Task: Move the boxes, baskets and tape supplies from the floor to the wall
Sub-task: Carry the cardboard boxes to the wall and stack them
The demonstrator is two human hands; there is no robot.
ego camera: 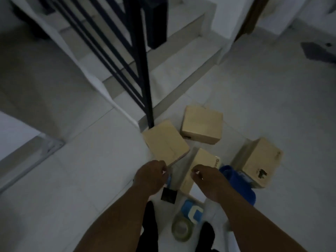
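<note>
Head view: left hand (151, 176) and right hand (209, 180) hover loosely curled, apparently holding nothing, over four cardboard boxes (166, 142) clustered on the floor (91, 160) beside a blue basket (240, 186) and tape roll (181, 230), all awaiting transfer.

A single head-worn wide-angle view looks steeply down from standing height, so both forearms enter from the bottom edge. It faces the tiled floor (94, 160) toward the stair foot (183, 57); the picture is dim and somewhat blurred, probably from motion.
</note>
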